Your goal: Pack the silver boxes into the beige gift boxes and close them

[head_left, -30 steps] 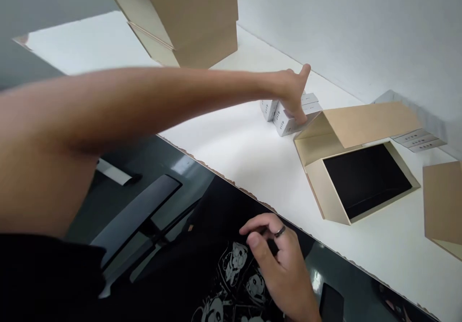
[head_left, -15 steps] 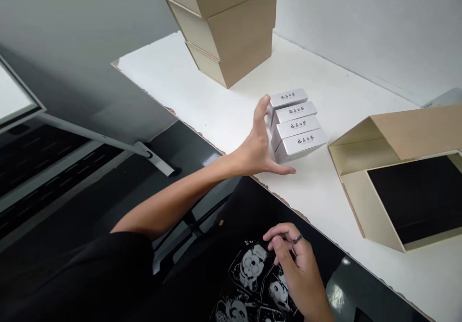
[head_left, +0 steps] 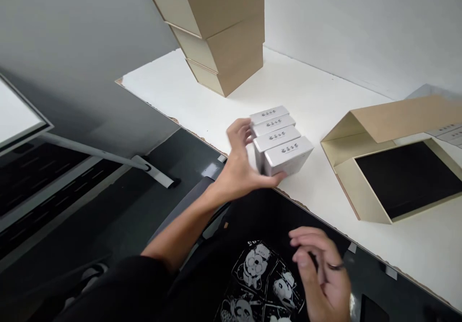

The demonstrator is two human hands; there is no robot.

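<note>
My left hand [head_left: 241, 168] is wrapped around the near end of a row of several small silver-white boxes [head_left: 279, 139] with dark lettering, at the front edge of the white table [head_left: 317, 96]. Its thumb lies under the nearest box and its fingers press against the far end of the row. My right hand [head_left: 321, 269] hangs below the table edge over my black printed shirt, fingers loosely curled, a ring on one finger, nothing in it.
An open tan gift box [head_left: 390, 168] with a black lining lies to the right, lid raised. A stack of tan boxes [head_left: 220, 28] stands at the back. More silver-white boxes [head_left: 449, 132] lie at the far right. A chair armrest [head_left: 187, 206] sits below my left arm.
My left hand has closed on the row of small boxes and drawn it toward the table's front edge. My right hand has shifted slightly to the right.
</note>
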